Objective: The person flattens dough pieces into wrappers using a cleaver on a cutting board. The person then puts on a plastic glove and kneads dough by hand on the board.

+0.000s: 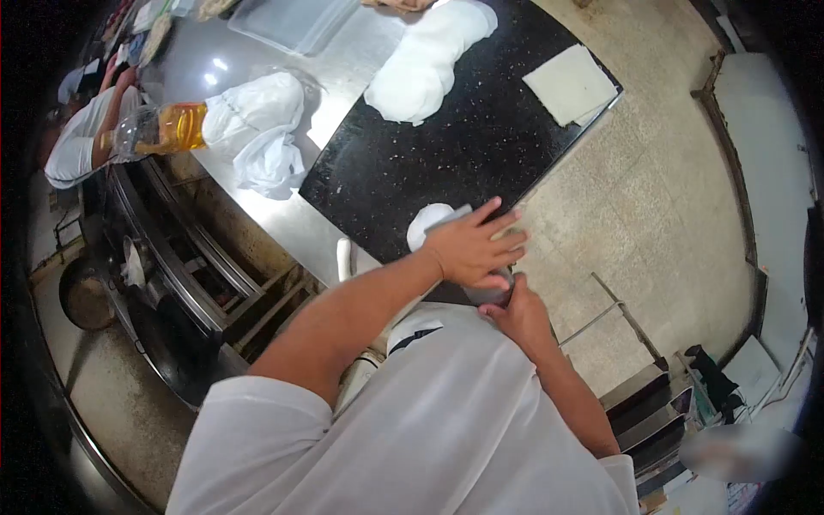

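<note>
At the near edge of the black work surface [365, 184], a flat grey blade [482, 296], which looks like a cleaver, lies under my left hand [481, 246]. That hand is open, its fingers spread flat over the blade. My right hand [521, 319] is closed around the blade's near end, where a handle is mostly hidden. A thin round white dough wrapper [427, 225] shows beside the blade, partly covered by it. Farther up the surface, overlapping round white wrappers [416, 77] lie in a long heap. A folded pale cloth [571, 86] rests at the right corner.
A crumpled white plastic bag [257, 120] and a bottle of yellow oil [172, 129] are on the steel counter [318, 236] to the left. A clear plastic tray [292, 21] stands at the back. A wok [88, 292] is at far left, near another person [90, 137].
</note>
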The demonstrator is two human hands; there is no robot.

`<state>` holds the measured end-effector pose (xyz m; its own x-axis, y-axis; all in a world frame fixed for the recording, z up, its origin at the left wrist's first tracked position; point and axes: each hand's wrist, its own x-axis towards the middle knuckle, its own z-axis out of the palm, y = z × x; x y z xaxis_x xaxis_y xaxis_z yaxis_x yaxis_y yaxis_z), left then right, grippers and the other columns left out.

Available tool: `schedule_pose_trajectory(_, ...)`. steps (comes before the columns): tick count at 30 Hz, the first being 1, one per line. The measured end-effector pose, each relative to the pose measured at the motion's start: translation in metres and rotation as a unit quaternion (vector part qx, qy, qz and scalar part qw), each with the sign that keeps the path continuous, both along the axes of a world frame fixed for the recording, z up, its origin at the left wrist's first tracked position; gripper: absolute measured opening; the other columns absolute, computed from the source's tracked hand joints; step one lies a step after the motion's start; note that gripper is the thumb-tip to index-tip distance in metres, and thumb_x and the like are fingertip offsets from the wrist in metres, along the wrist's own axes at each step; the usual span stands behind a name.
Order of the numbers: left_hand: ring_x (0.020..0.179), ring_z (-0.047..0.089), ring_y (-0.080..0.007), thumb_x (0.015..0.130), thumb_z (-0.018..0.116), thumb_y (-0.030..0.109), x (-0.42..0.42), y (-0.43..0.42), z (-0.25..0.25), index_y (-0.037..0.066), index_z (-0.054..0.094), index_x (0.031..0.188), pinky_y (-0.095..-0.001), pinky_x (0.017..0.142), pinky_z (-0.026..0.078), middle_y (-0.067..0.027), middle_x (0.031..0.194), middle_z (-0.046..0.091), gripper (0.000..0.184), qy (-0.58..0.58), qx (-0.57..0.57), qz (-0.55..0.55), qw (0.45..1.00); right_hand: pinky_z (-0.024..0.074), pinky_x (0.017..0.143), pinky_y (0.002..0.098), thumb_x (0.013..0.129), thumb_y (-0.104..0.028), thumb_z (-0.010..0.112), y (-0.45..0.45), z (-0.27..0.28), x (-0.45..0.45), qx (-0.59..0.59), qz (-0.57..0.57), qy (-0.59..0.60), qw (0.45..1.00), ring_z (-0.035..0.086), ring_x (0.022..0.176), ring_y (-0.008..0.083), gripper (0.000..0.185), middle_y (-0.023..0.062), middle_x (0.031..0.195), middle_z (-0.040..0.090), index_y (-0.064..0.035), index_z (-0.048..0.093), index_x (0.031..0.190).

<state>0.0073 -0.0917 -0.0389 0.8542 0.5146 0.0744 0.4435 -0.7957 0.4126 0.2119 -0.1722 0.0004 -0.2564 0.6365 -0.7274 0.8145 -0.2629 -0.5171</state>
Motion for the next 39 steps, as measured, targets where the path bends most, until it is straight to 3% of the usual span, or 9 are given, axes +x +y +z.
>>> schedule_pose_trajectory(2,0.143,0.038,-0.0337,0.088,0.058,0.063,0.008,0.014,0.004,0.017,0.065,0.129,-0.0623,0.118,0.022,-0.0086,0.144,0.054,0.062,-0.025,0.018,0.033,0.999,0.0537,0.081,0.0534,0.073,-0.04,0.086,0.015,0.024,0.001,-0.057,-0.027,-0.061,0.996,0.067,0.098,0.0474,0.081,0.0302,0.099,0.069,0.0026,0.043,0.127)
schedule_pose_trajectory(7,0.145,0.035,-0.0357,0.088,0.059,0.062,-0.013,0.082,0.009,0.017,0.06,0.137,-0.061,0.118,0.021,-0.0117,0.149,0.05,0.067,0.003,0.084,0.119,0.989,0.0547,0.081,0.0515,0.073,-0.039,0.086,0.1,0.02,-0.012,0.111,0.063,-0.045,0.991,0.068,0.094,0.0461,0.075,0.0289,0.099,0.07,0.0028,0.048,0.122)
schedule_pose_trajectory(11,0.148,0.029,-0.0378,0.09,0.052,0.065,-0.02,0.034,0.006,0.02,0.054,0.144,-0.0616,0.121,0.013,-0.0144,0.155,0.042,0.07,0.038,0.012,0.103,0.994,0.0545,0.08,0.0521,0.074,-0.041,0.084,0.044,0.004,-0.007,0.075,0.05,0.035,0.995,0.068,0.094,0.0474,0.075,0.03,0.098,0.069,0.0062,0.049,0.12)
schedule_pose_trajectory(14,0.148,0.03,-0.0356,0.09,0.051,0.067,0.001,-0.02,0.013,0.02,0.059,0.139,-0.0616,0.121,0.012,-0.0096,0.15,0.05,0.068,0.015,-0.025,0.024,0.999,0.0546,0.079,0.0521,0.075,-0.041,0.083,-0.021,-0.009,0.013,0.006,0.006,0.054,0.998,0.068,0.092,0.0481,0.074,0.0293,0.097,0.07,0.0056,0.048,0.12)
schedule_pose_trajectory(17,0.146,0.033,-0.0349,0.092,0.047,0.067,0.022,0.009,0.002,0.018,0.064,0.133,-0.0625,0.119,0.017,-0.0085,0.146,0.054,0.066,0.007,0.042,0.04,0.998,0.0548,0.078,0.0521,0.074,-0.042,0.084,0.011,0.006,0.016,0.007,-0.011,-0.042,0.999,0.069,0.091,0.0473,0.074,0.0288,0.096,0.07,0.0046,0.048,0.12)
schedule_pose_trajectory(23,0.147,0.033,-0.0352,0.092,0.05,0.065,0.009,0.076,0.009,0.018,0.055,0.143,-0.0581,0.12,0.019,-0.0109,0.155,0.043,0.07,0.026,0.096,0.118,0.988,0.0553,0.078,0.0505,0.074,-0.042,0.084,0.078,0.018,0.007,0.113,0.06,-0.053,0.99,0.07,0.093,0.044,0.074,0.0279,0.096,0.071,0.0039,0.05,0.121)
schedule_pose_trajectory(29,0.15,0.027,-0.0342,0.088,0.054,0.069,-0.039,-0.012,0.026,0.02,0.056,0.142,-0.0577,0.122,0.014,-0.0106,0.159,0.038,0.073,0.054,0.036,0.089,0.994,0.0544,0.083,0.0504,0.073,-0.041,0.085,-0.01,0.002,-0.026,0.109,-0.056,0.102,0.987,0.07,0.096,0.0423,0.076,0.0269,0.099,0.071,0.0027,0.052,0.126)
schedule_pose_trajectory(32,0.151,0.026,-0.0326,0.088,0.053,0.07,-0.035,-0.004,0.009,0.021,0.056,0.142,-0.06,0.122,0.01,-0.007,0.158,0.04,0.073,0.05,-0.001,0.032,0.998,0.0541,0.083,0.0513,0.073,-0.042,0.085,-0.006,-0.004,-0.026,0.023,-0.015,0.002,1.0,0.069,0.098,0.0426,0.078,0.0249,0.1,0.072,-0.001,0.053,0.13)
schedule_pose_trajectory(39,0.143,0.039,-0.0305,0.088,0.062,0.061,-0.006,0.074,0.008,0.023,0.058,0.138,-0.0567,0.118,0.025,-0.0056,0.148,0.05,0.063,-0.047,0.205,0.15,0.966,0.0544,0.077,0.0518,0.078,-0.041,0.081,0.064,0.014,-0.016,0.247,-0.023,-0.111,0.963,0.069,0.09,0.0472,0.067,0.0287,0.096,0.07,-0.0007,0.049,0.121)
